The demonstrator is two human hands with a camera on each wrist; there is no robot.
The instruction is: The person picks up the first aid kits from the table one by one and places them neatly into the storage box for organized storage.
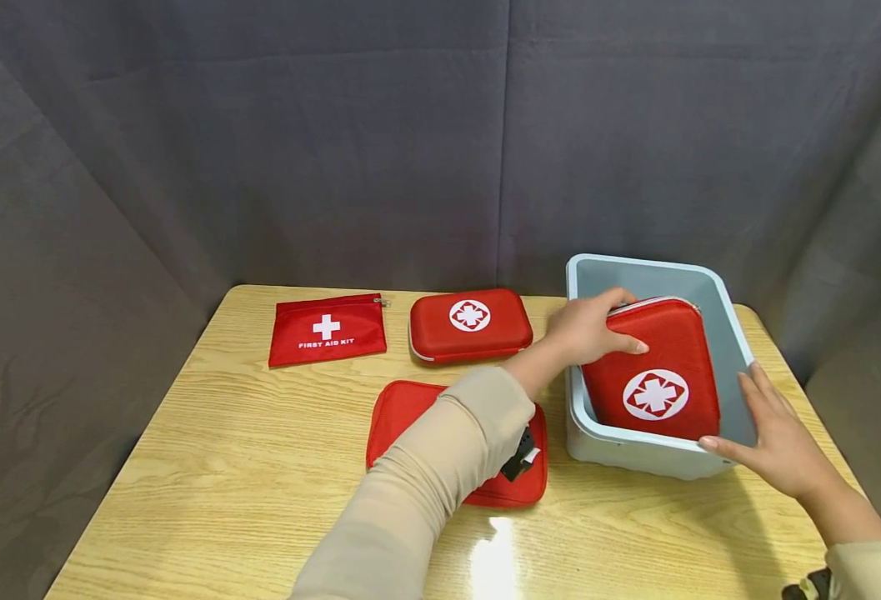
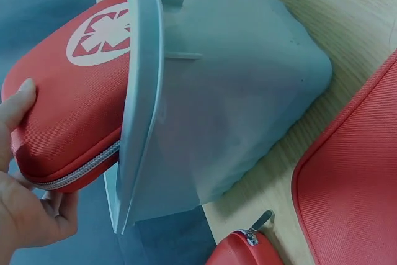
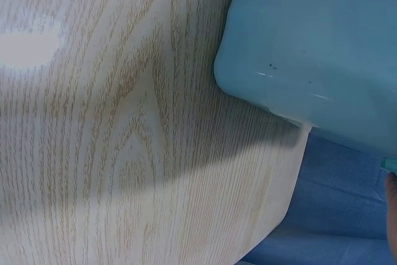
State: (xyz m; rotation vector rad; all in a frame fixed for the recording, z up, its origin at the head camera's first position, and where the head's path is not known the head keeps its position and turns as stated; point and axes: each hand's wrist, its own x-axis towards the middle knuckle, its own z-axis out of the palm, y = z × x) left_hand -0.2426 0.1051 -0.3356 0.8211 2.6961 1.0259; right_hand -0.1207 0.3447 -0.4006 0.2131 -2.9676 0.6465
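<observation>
A red zippered first aid case with a white round emblem sits tilted, partly inside a pale blue-grey plastic bin. My left hand grips the case by its upper left edge, thumb on the front face and fingers behind it. In the left wrist view the case sticks out past the bin's rim, its zipper facing the hand. At the bin's right front corner my right hand rests on the rim, thumb along the front and fingers at the right side. Only a sliver of it shows in the right wrist view.
Left of the bin lies another red hard case. A flat red pouch lettered FIRST AID KIT is at the back left. Beneath my left forearm is a flat red case, partly hidden. A grey curtain hangs behind the wooden table.
</observation>
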